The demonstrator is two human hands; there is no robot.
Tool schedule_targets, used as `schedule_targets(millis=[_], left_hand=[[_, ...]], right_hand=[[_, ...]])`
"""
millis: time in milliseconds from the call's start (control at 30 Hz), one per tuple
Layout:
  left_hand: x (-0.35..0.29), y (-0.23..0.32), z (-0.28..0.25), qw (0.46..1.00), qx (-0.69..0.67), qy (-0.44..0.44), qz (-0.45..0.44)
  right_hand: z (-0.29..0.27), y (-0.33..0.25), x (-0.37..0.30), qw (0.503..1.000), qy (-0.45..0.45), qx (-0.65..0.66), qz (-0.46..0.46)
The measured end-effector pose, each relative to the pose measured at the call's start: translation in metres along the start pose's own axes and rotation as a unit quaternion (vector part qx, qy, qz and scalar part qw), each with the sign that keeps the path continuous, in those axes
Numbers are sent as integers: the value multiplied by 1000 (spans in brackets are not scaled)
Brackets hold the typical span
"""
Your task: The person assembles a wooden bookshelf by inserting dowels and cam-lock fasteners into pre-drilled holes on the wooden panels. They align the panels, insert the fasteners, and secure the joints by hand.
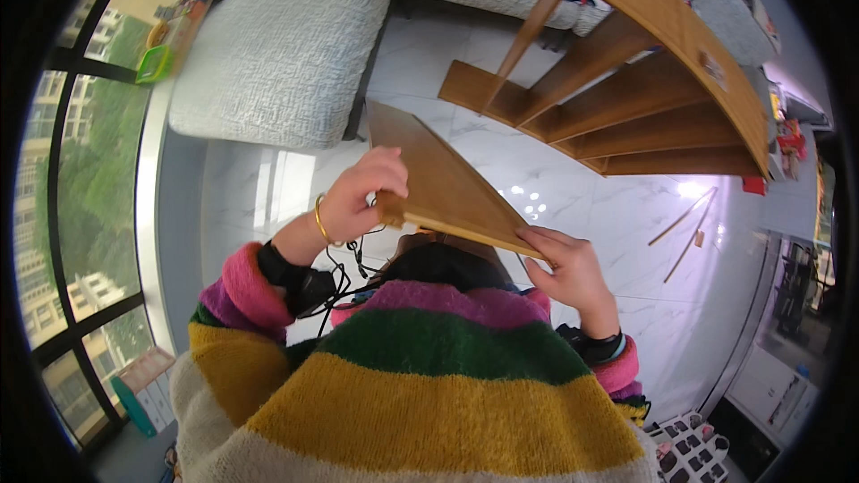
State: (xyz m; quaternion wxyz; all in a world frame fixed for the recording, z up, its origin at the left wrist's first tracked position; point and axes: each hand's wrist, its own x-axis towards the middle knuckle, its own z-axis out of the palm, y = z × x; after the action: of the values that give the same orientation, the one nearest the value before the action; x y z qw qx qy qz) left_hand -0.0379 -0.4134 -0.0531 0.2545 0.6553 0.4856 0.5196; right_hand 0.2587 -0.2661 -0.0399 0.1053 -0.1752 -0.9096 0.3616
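A flat brown wooden board (440, 174) stands tilted in front of me, its pale near edge running between my hands. My right hand (573, 273) grips the right end of that edge, fingers on top and thumb below. At the left end, my left hand (362, 192) is closed, fingers curled and thumb tucked in. Between them shows a small brown piece (391, 209) at the board's corner; whether it belongs to the board I cannot tell. Black cables (343, 273) hang by my left wrist.
A wooden shelf unit (617, 80) with several compartments lies on the tiled floor at the far right. Thin wooden strips (687, 231) lie on the right. A grey sofa (277, 45) stands far left, beside windows (98, 143). A white rack (693, 449) is at lower right.
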Motion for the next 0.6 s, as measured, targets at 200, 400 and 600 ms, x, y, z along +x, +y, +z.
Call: schedule_targets(millis=[200, 400, 600], left_hand=[[-19, -30, -30, 952, 266, -116, -98], [14, -56, -63, 946, 261, -92, -167], [81, -99, -98, 952, 215, -124, -178]], right_hand=[[26, 45, 69, 996, -23, -73, -45], [14, 77, 131, 990, -98, 101, -6], [2, 99, 174, 989, -106, 104, -13]])
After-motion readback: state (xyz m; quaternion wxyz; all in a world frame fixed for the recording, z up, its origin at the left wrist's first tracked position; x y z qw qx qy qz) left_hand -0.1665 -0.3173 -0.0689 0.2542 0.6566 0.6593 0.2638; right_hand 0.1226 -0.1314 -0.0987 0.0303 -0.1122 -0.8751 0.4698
